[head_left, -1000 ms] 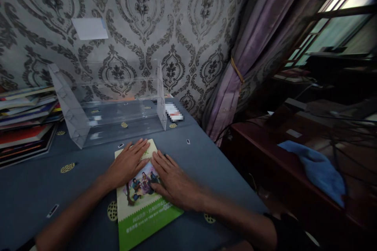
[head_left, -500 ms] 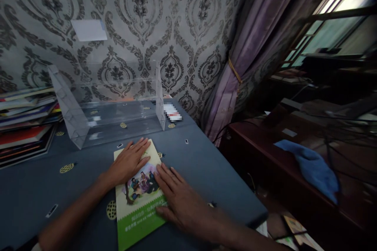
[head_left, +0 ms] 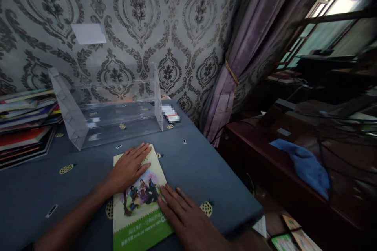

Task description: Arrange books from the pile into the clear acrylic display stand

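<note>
A book [head_left: 143,195] with a cream and green illustrated cover lies flat on the blue table near me. My left hand [head_left: 129,168] rests palm down on its upper part, fingers stretched toward the top edge. Along the book's right edge lies my right hand [head_left: 187,211], its fingers extended and touching the cover's lower right side. Neither hand grips anything. Part of the cover is hidden beneath both hands. Behind the book stands a clear plastic rack [head_left: 72,119] with slanted side panels.
A stack of books [head_left: 26,125] rises at the far left. Beside the rack lies a small blurred white item [head_left: 171,113]. The table's right edge [head_left: 224,166] drops off toward a dark red surface holding a blue cloth [head_left: 308,166] and cables. A purple curtain [head_left: 232,62] hangs behind.
My right hand has slid down along the book's right edge, toward me. My left hand stays on the upper cover, and the whole view has shifted slightly.
</note>
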The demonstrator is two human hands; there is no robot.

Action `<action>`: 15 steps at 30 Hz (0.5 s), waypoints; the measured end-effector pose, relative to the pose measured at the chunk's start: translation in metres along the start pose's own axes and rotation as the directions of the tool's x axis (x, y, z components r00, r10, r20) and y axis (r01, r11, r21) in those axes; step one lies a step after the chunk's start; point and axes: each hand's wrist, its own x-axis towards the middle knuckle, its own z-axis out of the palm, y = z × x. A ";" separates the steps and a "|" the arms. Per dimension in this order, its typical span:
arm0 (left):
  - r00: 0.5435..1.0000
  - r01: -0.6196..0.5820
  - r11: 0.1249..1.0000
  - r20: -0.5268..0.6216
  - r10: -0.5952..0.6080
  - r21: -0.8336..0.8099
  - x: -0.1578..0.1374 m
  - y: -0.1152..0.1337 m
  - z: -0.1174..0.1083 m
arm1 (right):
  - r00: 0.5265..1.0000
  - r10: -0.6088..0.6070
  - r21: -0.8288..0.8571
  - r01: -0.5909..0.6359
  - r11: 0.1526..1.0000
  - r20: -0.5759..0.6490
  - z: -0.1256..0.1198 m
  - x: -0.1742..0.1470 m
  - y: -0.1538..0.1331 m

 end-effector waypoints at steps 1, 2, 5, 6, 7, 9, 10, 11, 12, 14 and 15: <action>1.000 -0.006 1.000 0.001 0.006 -0.008 -0.003 0.003 0.000 | 1.000 -0.013 -0.031 0.012 0.999 -0.028 0.002 -0.004 -0.002; 1.000 -0.011 1.000 0.006 0.011 -0.015 -0.006 0.007 0.000 | 0.998 -0.027 -0.056 0.024 0.998 -0.057 0.003 -0.009 -0.004; 0.999 -0.033 0.998 0.019 0.034 -0.044 -0.014 0.018 -0.001 | 0.992 -0.068 -0.063 0.062 0.996 -0.108 0.001 -0.019 -0.010; 0.999 -0.037 0.998 0.020 0.038 -0.053 -0.016 0.022 -0.001 | 0.990 -0.079 -0.052 0.073 0.996 -0.117 0.000 -0.022 -0.011; 0.999 -0.041 0.997 0.023 0.042 -0.062 -0.018 0.025 -0.002 | 0.987 -0.088 -0.042 0.084 0.996 -0.131 0.000 -0.024 -0.012; 0.998 -0.046 0.996 0.038 0.050 -0.077 -0.020 0.031 -0.003 | 0.982 -0.102 -0.032 0.098 0.995 -0.161 0.002 -0.026 -0.013; 0.997 -0.051 0.995 0.048 0.055 -0.085 -0.021 0.033 -0.004 | 0.976 -0.111 -0.033 0.106 0.994 -0.190 0.003 -0.026 -0.013; 0.997 -0.055 0.994 0.057 0.060 -0.094 -0.021 0.035 -0.006 | 0.966 -0.122 -0.033 0.118 0.992 -0.228 0.005 -0.025 -0.013; 0.995 -0.061 0.992 0.066 0.068 -0.107 -0.021 0.036 -0.008 | 0.953 -0.134 -0.026 0.132 0.991 -0.272 0.006 -0.024 -0.013; 0.993 -0.073 0.987 0.081 0.085 -0.141 -0.022 0.037 -0.012 | 0.943 -0.141 0.011 0.151 0.988 -0.301 0.002 -0.019 -0.012; 0.992 -0.078 0.984 0.087 0.094 -0.162 -0.022 0.036 -0.014 | 0.946 -0.145 0.037 0.163 0.986 -0.290 -0.002 -0.016 -0.012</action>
